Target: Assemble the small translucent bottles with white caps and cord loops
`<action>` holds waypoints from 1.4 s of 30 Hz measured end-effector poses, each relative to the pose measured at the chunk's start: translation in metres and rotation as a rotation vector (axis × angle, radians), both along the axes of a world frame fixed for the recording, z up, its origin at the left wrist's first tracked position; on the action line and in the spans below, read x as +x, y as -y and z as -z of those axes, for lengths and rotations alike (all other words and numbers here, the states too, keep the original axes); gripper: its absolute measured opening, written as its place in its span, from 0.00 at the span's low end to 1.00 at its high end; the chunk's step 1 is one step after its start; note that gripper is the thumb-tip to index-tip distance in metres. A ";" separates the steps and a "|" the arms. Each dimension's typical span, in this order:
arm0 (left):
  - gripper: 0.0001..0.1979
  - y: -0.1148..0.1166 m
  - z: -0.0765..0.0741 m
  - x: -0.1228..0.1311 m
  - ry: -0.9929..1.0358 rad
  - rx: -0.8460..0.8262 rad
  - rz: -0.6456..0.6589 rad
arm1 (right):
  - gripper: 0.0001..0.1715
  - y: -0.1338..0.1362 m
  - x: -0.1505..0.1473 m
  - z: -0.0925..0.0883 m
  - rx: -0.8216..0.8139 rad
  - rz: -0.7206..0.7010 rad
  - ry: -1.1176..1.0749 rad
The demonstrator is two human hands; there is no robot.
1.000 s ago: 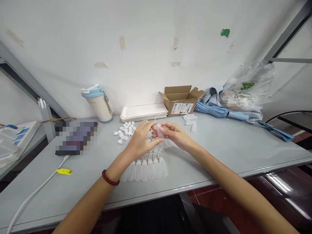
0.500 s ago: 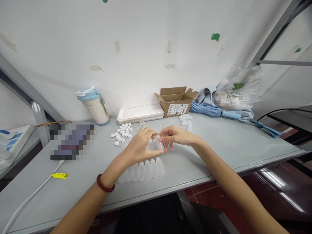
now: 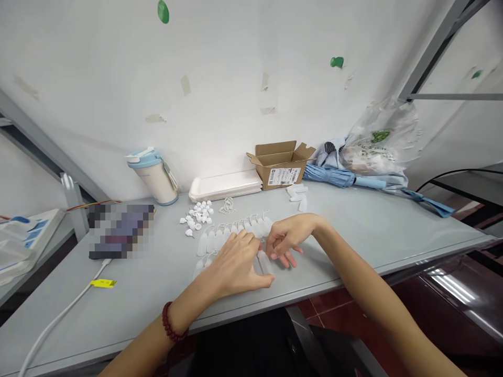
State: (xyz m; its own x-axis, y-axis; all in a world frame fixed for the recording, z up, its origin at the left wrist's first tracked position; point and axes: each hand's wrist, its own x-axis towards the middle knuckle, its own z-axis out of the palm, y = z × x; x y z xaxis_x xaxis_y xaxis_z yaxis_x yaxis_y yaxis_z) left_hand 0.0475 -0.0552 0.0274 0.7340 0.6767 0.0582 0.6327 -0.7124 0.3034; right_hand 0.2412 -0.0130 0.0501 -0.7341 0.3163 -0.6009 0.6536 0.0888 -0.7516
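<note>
Translucent bottle (image 3: 265, 263) lies on the table, at the right-hand end of the nearer row, most of which the left hand (image 3: 236, 264) hides. That hand spans the bottle lengthwise, thumb by the base and fingers by the neck, seemingly a hold by the ends that leaves the sides free to sit parallel with its neighbours. The right hand (image 3: 286, 238) hangs just beside the neck, its fingers loosely curled and parted, with nothing visible in them; whether they touch the bottle I cannot tell.

Just beyond, the back row (image 3: 236, 228) of bottles lies side by side, corded necks facing away, probably so the cords stay untangled. White caps (image 3: 199, 213) and cord loops (image 3: 227, 205) sit in separate heaps near it, likely to keep each kind within reach. Loose bottles (image 3: 298, 195) lie before the cardboard box (image 3: 281, 170). Against the wall stand white trays (image 3: 228, 184), stacked, and a lidded cup (image 3: 154, 178), apparently kept out of the working area.
</note>
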 end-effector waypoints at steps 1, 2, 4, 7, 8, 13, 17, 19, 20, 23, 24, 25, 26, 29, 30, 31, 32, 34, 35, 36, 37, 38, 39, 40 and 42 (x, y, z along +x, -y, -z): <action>0.16 0.000 0.001 0.001 -0.007 0.003 -0.006 | 0.18 0.000 0.000 0.001 -0.001 -0.005 0.002; 0.16 0.000 0.002 0.002 -0.012 0.008 -0.010 | 0.18 -0.001 0.000 0.001 0.000 -0.008 0.004; 0.15 -0.001 0.003 0.002 -0.022 0.016 -0.018 | 0.18 -0.001 0.000 0.003 0.001 -0.007 0.007; 0.16 -0.002 0.005 0.001 -0.037 0.012 -0.028 | 0.20 -0.003 0.000 0.005 0.002 0.004 0.006; 0.16 -0.002 0.005 0.000 -0.041 0.013 -0.030 | 0.20 -0.003 0.000 0.006 0.002 0.008 0.005; 0.15 -0.002 0.004 0.000 -0.049 0.037 -0.014 | 0.22 -0.006 0.001 0.009 -0.012 0.025 0.003; 0.17 -0.003 0.003 0.001 -0.073 0.042 0.000 | 0.21 -0.006 0.001 0.010 -0.003 0.018 0.000; 0.17 -0.002 0.003 0.001 -0.080 0.042 0.001 | 0.19 -0.005 0.001 0.010 0.003 0.009 -0.003; 0.17 -0.002 0.003 0.000 -0.081 0.045 0.002 | 0.19 -0.005 0.000 0.010 0.004 0.008 -0.004; 0.17 -0.001 0.005 -0.002 -0.082 0.065 0.011 | 0.19 -0.005 0.000 0.010 0.000 0.015 0.002; 0.17 -0.001 0.005 -0.003 -0.080 0.073 0.014 | 0.19 -0.005 0.000 0.011 0.000 0.018 0.003; 0.17 -0.001 0.006 -0.003 -0.078 0.079 0.016 | 0.19 -0.005 0.000 0.011 -0.001 0.021 0.004; 0.17 0.000 0.006 -0.004 -0.073 0.085 0.015 | 0.19 -0.006 0.000 0.011 -0.002 0.023 0.005; 0.19 0.000 0.005 -0.007 -0.047 0.089 0.007 | 0.18 -0.007 0.001 0.010 0.000 0.031 -0.001; 0.20 -0.001 0.004 -0.008 -0.032 0.082 0.001 | 0.18 -0.007 0.002 0.008 0.010 0.038 -0.003; 0.22 -0.004 0.003 -0.010 -0.011 0.071 -0.013 | 0.17 -0.007 0.003 0.007 0.025 0.049 -0.007; 0.23 -0.008 0.002 -0.012 0.016 0.057 -0.030 | 0.16 -0.008 0.006 0.005 0.045 0.069 -0.016; 0.24 -0.022 0.000 -0.018 0.092 0.042 -0.084 | 0.15 -0.009 0.012 0.001 0.106 0.143 -0.045; 0.22 -0.032 -0.001 -0.022 0.138 0.046 -0.110 | 0.14 -0.010 0.016 0.000 0.148 0.198 -0.063; 0.19 -0.044 -0.001 -0.026 0.189 0.067 -0.138 | 0.13 -0.011 0.020 -0.001 0.200 0.264 -0.083; 0.15 -0.058 0.000 -0.031 0.224 0.086 -0.176 | 0.12 -0.013 0.025 -0.002 0.265 0.338 -0.098; 0.12 -0.072 0.002 -0.036 0.248 0.110 -0.213 | 0.11 -0.015 0.029 -0.002 0.343 0.421 -0.104; 0.10 -0.086 0.004 -0.040 0.260 0.148 -0.255 | 0.11 -0.018 0.034 -0.001 0.435 0.507 -0.097; 0.09 -0.099 0.007 -0.045 0.264 0.195 -0.282 | 0.10 -0.021 0.039 0.000 0.540 0.594 -0.070; 0.10 -0.120 0.015 -0.053 0.244 0.279 -0.305 | 0.10 -0.028 0.050 0.004 0.760 0.742 0.075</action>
State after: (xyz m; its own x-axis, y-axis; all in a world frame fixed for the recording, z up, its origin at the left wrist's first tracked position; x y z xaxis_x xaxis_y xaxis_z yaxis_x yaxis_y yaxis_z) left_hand -0.0055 0.0652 0.0124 0.4468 0.7930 0.4142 0.7599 -0.5807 0.2921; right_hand 0.2908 0.0150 0.0463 -0.1729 0.9805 -0.0932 0.7792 0.0783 -0.6219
